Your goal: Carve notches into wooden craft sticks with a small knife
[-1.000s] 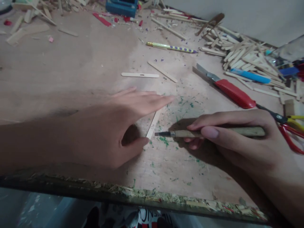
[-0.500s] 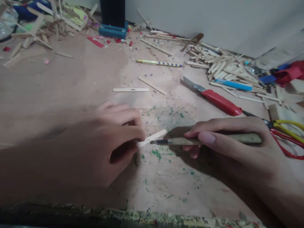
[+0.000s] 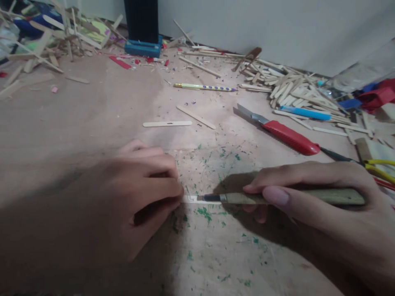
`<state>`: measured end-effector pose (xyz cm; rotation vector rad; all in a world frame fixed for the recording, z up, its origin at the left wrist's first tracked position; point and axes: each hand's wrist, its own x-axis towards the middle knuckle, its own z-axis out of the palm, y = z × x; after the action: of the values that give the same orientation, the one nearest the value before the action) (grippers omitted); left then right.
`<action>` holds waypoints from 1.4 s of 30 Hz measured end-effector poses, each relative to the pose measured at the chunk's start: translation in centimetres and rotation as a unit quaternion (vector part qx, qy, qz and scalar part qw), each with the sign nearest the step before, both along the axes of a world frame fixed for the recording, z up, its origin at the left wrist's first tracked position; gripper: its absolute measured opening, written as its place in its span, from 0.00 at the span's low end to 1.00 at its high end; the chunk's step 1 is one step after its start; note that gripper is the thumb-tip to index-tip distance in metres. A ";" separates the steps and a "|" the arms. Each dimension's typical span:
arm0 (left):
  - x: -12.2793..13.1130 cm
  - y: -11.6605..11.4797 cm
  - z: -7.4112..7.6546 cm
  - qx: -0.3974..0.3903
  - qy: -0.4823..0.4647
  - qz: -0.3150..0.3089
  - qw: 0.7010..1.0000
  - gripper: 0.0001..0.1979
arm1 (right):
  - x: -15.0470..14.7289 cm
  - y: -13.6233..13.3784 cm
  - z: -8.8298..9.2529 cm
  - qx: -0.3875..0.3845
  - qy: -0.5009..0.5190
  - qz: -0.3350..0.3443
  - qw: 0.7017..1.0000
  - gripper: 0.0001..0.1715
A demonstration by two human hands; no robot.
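Left grip: the left hand (image 3: 135, 201) is curled, with thumb and fingertips pressed together on one end of a craft stick (image 3: 189, 199), pinning it flat.
Right grip: the right hand (image 3: 324, 205) is closed round the wooden handle of a carving tool (image 3: 277, 198) – thumb along the near side, fingers wrapped over the top.
Contact: the tool lies almost level, its dark metal tip touching the free end of the stick, where a small notch shows.
Stick's place: on the table (image 3: 92, 123), between the two hands, near the front edge.
Just around: green flecks (image 3: 203, 213) are scattered on the wood below and behind the stick.
Further back: a notched stick (image 3: 166, 123) and a plain stick (image 3: 196, 116) lie apart – beyond them is a dotted pencil (image 3: 203, 87).
Right side: a red-handled knife (image 3: 290, 137) lies diagonally behind the right hand; scissors (image 3: 379, 168) show by the wrist.
Far right: a loose pile of sticks (image 3: 293, 88) lies against the wall.
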<state>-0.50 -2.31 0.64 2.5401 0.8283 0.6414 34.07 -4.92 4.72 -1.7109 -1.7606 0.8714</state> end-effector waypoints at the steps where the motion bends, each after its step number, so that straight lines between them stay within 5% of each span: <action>1: 0.0 0.0 0.1 -0.003 -0.004 -0.002 1.000 0.17 | -0.1 -0.1 0.2 -0.008 -0.031 -0.015 0.999 0.34; 5: 0.1 0.2 0.3 -0.018 -0.015 -0.021 0.999 0.20 | -0.4 -0.5 0.6 -0.010 -0.073 -0.013 0.997 0.37; 12: -0.2 0.4 0.5 -0.042 -0.021 -0.036 0.998 0.21 | -0.6 -0.5 0.2 0.035 -0.025 0.046 0.998 0.23; 20: 0.1 0.9 0.5 -0.058 -0.032 -0.044 0.997 0.21 | -1.4 -0.6 0.2 0.047 -0.013 0.082 0.995 0.21; 27: -0.3 0.9 -1.4 -0.064 -0.080 -0.036 0.994 0.19 | -0.9 0.4 2.4 0.158 -0.123 0.212 0.957 0.18; 31: -0.3 0.9 -1.8 -0.083 -0.111 -0.028 0.990 0.18 | -0.8 1.0 3.0 0.107 -0.091 0.291 0.946 0.23; 36: 0.1 0.9 -1.7 -0.097 -0.120 -0.018 0.988 0.18 | -0.5 0.2 1.2 0.119 -0.030 0.231 0.965 0.08; 42: 0.0 1.0 -1.8 -0.109 -0.132 -0.015 0.985 0.18 | -0.3 0.4 -1.7 0.090 0.087 0.235 0.964 0.07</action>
<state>-0.54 -1.34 -1.13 2.2085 0.7211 0.8106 33.73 -4.49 2.98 -1.0801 -2.0844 0.9832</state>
